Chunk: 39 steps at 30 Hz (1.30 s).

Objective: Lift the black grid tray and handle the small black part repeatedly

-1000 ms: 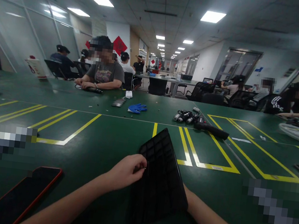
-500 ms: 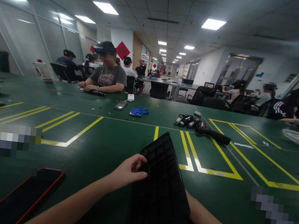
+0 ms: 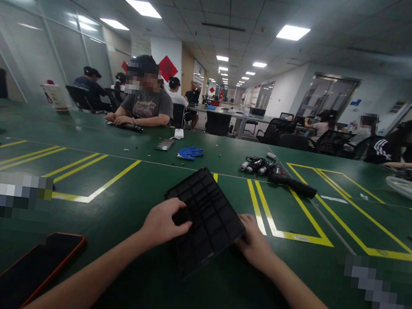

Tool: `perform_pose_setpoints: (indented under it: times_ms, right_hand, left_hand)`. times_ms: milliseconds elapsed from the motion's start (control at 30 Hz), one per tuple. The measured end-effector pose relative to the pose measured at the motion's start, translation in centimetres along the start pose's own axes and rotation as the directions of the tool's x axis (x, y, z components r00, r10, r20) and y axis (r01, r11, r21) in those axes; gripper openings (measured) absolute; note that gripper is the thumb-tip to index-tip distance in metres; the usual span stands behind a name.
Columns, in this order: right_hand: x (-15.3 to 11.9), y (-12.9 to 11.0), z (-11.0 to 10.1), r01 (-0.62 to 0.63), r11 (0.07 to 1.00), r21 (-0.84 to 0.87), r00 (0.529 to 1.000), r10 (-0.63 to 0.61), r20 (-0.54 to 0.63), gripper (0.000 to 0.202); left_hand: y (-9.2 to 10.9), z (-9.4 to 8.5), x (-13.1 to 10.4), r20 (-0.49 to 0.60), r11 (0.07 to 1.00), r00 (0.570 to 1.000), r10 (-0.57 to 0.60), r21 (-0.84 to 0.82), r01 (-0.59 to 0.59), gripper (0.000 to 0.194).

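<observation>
Black compartment tray (image 3: pixel 213 215) is being held tilted over the green table (image 3: pixel 114 228), the right hand (image 3: pixel 257 243) gripping its right corner. At its left side, the left hand (image 3: pixel 163 223) is showing thumb and forefinger apart; whether it's gripping, I can't tell. An orange-edged phone (image 3: pixel 30 271) is lying beside the left forearm. Beyond, the tray is partly hiding yellow tape (image 3: pixel 284 235); farther, a blue glove (image 3: pixel 190 153) and dark tool (image 3: pixel 294 183) are resting. Across, a person in grey (image 3: pixel 148 105) is sitting.

The tray (image 3: pixel 213 215) is black, patterned in a grid of squares. The surface (image 3: pixel 146 182) is dark green with yellow lines (image 3: pixel 114 182). The phone (image 3: pixel 34 269) is black edged in orange-red, the glove (image 3: pixel 190 153) blue, the cup (image 3: pixel 57 98) white and red.
</observation>
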State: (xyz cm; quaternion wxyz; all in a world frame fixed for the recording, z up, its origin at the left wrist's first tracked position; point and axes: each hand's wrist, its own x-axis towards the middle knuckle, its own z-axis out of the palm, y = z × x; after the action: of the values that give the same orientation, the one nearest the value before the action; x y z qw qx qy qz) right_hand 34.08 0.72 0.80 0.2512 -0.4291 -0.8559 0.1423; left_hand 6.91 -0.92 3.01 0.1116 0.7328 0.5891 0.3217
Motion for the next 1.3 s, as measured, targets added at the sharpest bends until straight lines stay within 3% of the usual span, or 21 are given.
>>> perform_pose_setpoints:
  times_ms: [167,267,333,500,567,600,667,767,867,967,1033,1067,1133,1233,1267,1300]
  right_hand:
    - [0.6,3.8,-1.7,-0.285,0.954,-0.098,0.953,0.27,-0.139,0.046]
    - [0.5,5.3,-1.5,-0.343,0.925,-0.165,0.936,0.322,-0.143,0.041]
    - [0.6,5.6,-1.2,-0.332,0.916,-0.224,0.941,0.306,-0.144,0.039]
    - [0.5,3.4,-0.8,-0.266,0.897,-0.352,0.948,0.178,-0.263,0.047]
    - [0.2,1.4,-0.3,-0.172,0.932,-0.319,0.969,0.102,-0.224,0.046]
    - [0.0,0.2,0.0,-0.108,0.949,-0.295,0.984,0.059,-0.171,0.046]
    - [-0.5,-2.0,0.8,0.018,0.968,-0.251,0.999,-0.029,-0.039,0.047]
    - [-1.2,-4.3,1.9,0.145,0.97,-0.194,0.983,-0.12,0.138,0.045]
    - [-1.4,-4.8,2.1,0.186,0.97,-0.156,0.967,-0.152,0.206,0.04]
    - [-0.8,-3.4,1.3,0.207,0.965,-0.162,0.969,-0.179,0.17,0.035]
    - [-0.1,-1.3,0.4,0.171,0.958,-0.231,0.985,-0.161,0.061,0.033]
    - [0.1,0.0,0.0,0.122,0.951,-0.284,0.991,-0.133,-0.02,0.032]
    - [0.5,2.7,-0.8,-0.045,0.919,-0.392,0.986,-0.023,-0.166,0.033]
    - [0.7,5.9,-1.3,-0.259,0.857,-0.445,0.961,0.184,-0.205,0.039]
    - [0.7,6.4,-1.4,-0.293,0.857,-0.425,0.955,0.238,-0.178,0.042]
    - [0.7,6.7,-1.4,-0.312,0.863,-0.396,0.95,0.276,-0.147,0.044]
  left_hand:
    - [-3.8,-2.9,1.9,-0.042,0.874,0.939,-0.341,0.353,0.333,0.043]
    - [-5.2,-3.6,2.5,0.001,0.799,0.895,-0.446,0.452,0.398,0.043]
    - [-5.5,-3.7,2.7,0.011,0.793,0.895,-0.447,0.467,0.391,0.043]
    - [-3.4,-2.7,2.3,-0.194,0.908,0.96,-0.204,0.328,0.259,0.041]
    - [-1.5,-1.4,1.2,-0.186,0.964,0.974,-0.128,0.207,0.167,0.042]
    - [-0.5,-0.5,0.4,-0.141,0.983,0.986,-0.085,0.15,0.106,0.041]
    - [1.2,1.6,-1.3,0.056,0.998,0.997,0.06,0.031,-0.062,0.041]
    - [2.1,4.3,-3.0,0.265,0.976,0.94,0.216,-0.023,-0.218,0.049]
    - [1.7,5.3,-3.2,0.351,0.969,0.908,0.229,0.009,-0.248,0.053]
    - [1.9,4.8,-3.1,0.346,0.954,0.905,0.248,0.074,-0.29,0.046]
    - [2.9,4.1,-3.5,0.344,0.931,0.891,0.296,0.106,-0.35,0.043]
    - [3.7,3.8,-3.9,0.362,0.914,0.87,0.333,0.101,-0.392,0.041]
    - [5.3,3.3,-4.9,0.439,0.868,0.789,0.431,0.04,-0.496,0.039]
    - [7.1,3.1,-6.1,0.532,0.782,0.64,0.554,-0.07,-0.619,0.036]
    - [7.3,3.1,-6.1,0.536,0.775,0.633,0.558,-0.066,-0.628,0.035]
    - [7.3,3.1,-6.1,0.53,0.787,0.657,0.537,-0.034,-0.616,0.035]
